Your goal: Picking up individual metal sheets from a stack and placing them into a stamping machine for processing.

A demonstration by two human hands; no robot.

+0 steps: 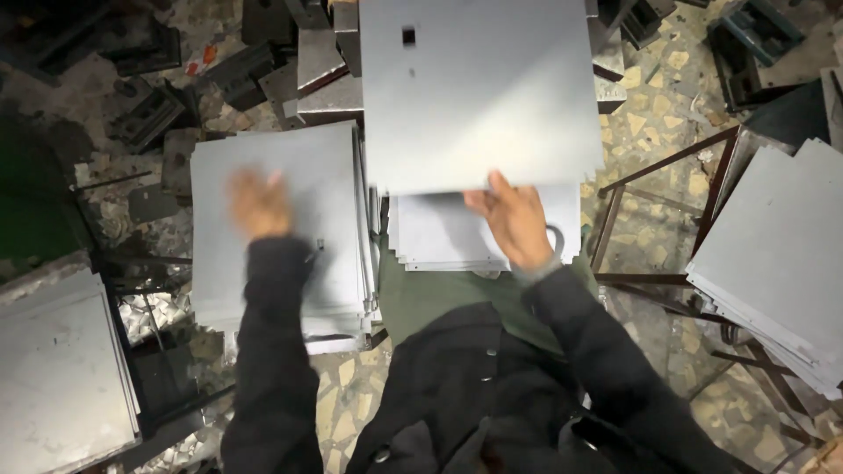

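Note:
My right hand [512,219] grips the near edge of a large grey metal sheet [479,92] with small square holes, lifted and tilted up above a stack of similar sheets [439,241] resting on my lap. Blurred by motion, my left hand [259,204] hovers with fingers spread over a second stack of grey sheets [285,175] to my left. It holds nothing. Both arms wear dark sleeves.
Another pile of sheets [777,254] lies on a brown metal frame [654,171] at the right. One more stack [57,369] sits at the lower left. Dark metal blocks and tool parts [263,70] litter the mosaic floor [659,96] behind.

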